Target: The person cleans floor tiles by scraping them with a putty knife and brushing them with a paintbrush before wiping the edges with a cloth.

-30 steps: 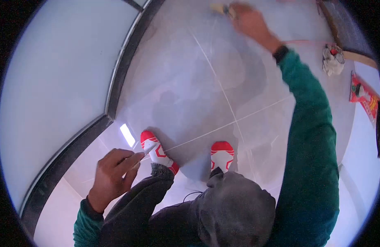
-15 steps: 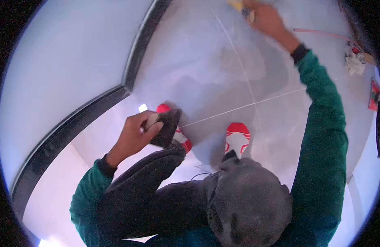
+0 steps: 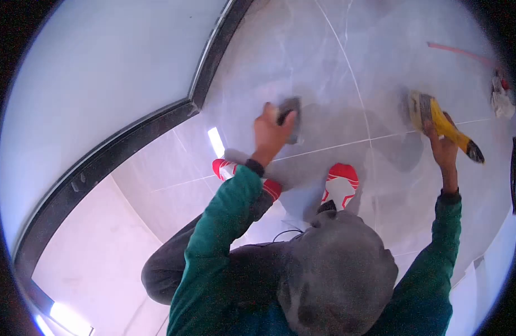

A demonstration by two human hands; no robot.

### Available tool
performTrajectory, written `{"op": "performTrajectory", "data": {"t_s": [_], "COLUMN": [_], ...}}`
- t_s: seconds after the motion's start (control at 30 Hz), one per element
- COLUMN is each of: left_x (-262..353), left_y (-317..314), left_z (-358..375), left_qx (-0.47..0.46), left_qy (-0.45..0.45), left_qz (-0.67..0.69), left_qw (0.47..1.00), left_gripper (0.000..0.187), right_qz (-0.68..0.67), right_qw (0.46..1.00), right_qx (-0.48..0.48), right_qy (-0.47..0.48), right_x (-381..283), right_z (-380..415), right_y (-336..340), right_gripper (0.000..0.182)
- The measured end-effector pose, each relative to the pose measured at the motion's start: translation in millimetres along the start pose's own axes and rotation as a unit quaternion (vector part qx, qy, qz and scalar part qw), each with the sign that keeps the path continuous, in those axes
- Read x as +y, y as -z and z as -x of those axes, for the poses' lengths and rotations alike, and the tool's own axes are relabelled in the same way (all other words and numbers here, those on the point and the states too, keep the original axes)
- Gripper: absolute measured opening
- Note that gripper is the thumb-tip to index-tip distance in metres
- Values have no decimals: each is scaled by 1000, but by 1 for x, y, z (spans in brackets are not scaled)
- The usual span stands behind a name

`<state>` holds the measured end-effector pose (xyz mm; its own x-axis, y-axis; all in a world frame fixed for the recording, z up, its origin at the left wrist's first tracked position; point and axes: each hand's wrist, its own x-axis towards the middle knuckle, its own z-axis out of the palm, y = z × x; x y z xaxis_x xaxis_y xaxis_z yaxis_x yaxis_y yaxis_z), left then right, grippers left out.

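I squat over a grey tiled floor [image 3: 325, 61] in a green top and red-and-white socks. My left hand [image 3: 271, 131] is stretched forward and presses a small dark grey pad [image 3: 291, 115] flat on the tile, just beyond the grout line. My right hand [image 3: 444, 147] is raised at the right and grips the yellow handle of a wide brush [image 3: 437, 120], whose bristle end points up and left, off the floor.
A frosted glass panel in a dark frame [image 3: 207, 73] runs along the left. A crumpled white rag [image 3: 501, 101] and a thin red cord [image 3: 465, 53] lie at the far right. My feet [image 3: 339, 187] stand on the tile near the grout crossing.
My left hand went from beside my knee forward onto the floor with the grey pad. My right hand pulled the brush back from the far tile to the right side.
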<state>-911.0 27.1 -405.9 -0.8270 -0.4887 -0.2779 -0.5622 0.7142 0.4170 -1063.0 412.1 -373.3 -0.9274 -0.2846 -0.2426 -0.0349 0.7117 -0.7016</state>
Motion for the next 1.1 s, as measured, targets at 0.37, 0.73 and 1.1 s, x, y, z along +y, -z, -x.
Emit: {"op": "performTrajectory", "data": {"t_s": [0.37, 0.73, 1.1], "left_x": [-21, 180, 202], "left_y": [42, 57, -71], "left_z": [-26, -92, 60], "left_qx": [42, 56, -285], "left_qy": [28, -224, -491], "left_qz": [136, 154, -27], "left_qw": [989, 961, 823], "left_gripper": [35, 19, 32], "right_qz": [-2, 49, 233], "right_qw": [997, 958, 951], "right_qx": [-72, -248, 190], "right_qy": [-29, 138, 74], "right_x": [2, 26, -50], "right_z": [60, 58, -117], "right_y": [33, -12, 41], "right_gripper": [38, 33, 28]}}
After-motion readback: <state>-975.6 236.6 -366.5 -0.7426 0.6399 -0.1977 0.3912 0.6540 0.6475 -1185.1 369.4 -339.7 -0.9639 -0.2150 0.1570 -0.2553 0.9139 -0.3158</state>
